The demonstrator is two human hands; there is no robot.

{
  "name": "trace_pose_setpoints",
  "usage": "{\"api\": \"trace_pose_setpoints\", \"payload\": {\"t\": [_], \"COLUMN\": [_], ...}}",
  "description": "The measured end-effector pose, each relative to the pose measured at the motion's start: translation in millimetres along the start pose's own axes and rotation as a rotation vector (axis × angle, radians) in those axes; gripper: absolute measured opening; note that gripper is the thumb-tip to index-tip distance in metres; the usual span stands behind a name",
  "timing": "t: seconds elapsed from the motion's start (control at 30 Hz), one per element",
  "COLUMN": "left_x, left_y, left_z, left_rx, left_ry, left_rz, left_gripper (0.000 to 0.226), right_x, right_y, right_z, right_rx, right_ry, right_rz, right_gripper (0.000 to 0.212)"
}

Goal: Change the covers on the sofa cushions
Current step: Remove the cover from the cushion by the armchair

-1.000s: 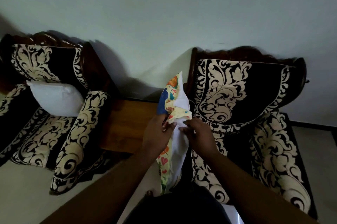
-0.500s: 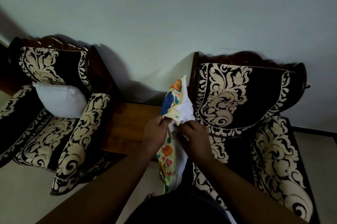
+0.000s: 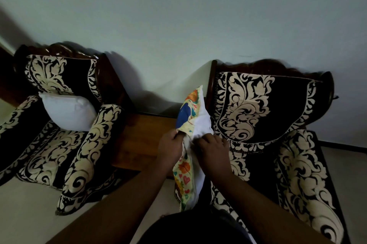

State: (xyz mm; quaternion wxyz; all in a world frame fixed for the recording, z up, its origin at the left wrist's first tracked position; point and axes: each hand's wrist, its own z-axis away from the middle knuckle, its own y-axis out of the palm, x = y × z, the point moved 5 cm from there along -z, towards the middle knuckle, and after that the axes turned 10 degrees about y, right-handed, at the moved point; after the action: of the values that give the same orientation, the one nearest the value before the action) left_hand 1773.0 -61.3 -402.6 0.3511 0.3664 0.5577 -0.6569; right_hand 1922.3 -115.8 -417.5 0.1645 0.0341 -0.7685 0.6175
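I hold a cushion upright in front of me, between the two armchairs. Its colourful patterned cover (image 3: 184, 172) lies on the left side and the white cushion insert (image 3: 201, 124) shows along the right edge. My left hand (image 3: 170, 147) pinches the edge of the cover. On the insert side, my right hand (image 3: 213, 149) grips white fabric at the same height. A second, bare white cushion (image 3: 68, 112) rests on the seat of the left armchair (image 3: 79, 162).
A right armchair (image 3: 264, 108) with the same black and cream pattern stands just behind the held cushion. A wooden side table (image 3: 143, 138) sits between the chairs. Pale floor (image 3: 25, 214) lies at the lower left, and a plain wall is behind.
The fold of cover at the top of the cushion has been drawn down and the white insert shows more. Both hands stay at the cushion's middle; the view has shifted slightly.
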Motion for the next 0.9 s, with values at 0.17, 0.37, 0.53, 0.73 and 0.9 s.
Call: {"api": "trace_pose_setpoints", "payload": {"t": [0.17,0.37,0.53,0.73,0.9], "left_x": [2,4,7,6,12], "left_y": [-4,-4,-12,-17,-17], "left_z": [-5,-5,-12,-16,-22], "left_rx": [-0.014,-0.016,-0.053,-0.012,0.026], "left_ry": [-0.028,-0.026,-0.036,-0.022,0.004], "left_rz": [0.007,0.002,-0.002,0.011,0.02], "left_gripper": [0.022,0.023,0.024,0.027,0.024], "right_x": [8,3,10,17,26], "right_y": [0,1,-1,7,10], "right_z": [0,-3,0,-8,-14], "right_rx": [0.023,0.071,0.081,0.364,0.489], "right_ry": [-0.009,0.018,-0.167,-0.008,-0.028], "right_rz": [-0.037,0.021,0.071,-0.232,-0.191], "right_gripper": [0.032,0.032,0.04,0.056,0.059]}}
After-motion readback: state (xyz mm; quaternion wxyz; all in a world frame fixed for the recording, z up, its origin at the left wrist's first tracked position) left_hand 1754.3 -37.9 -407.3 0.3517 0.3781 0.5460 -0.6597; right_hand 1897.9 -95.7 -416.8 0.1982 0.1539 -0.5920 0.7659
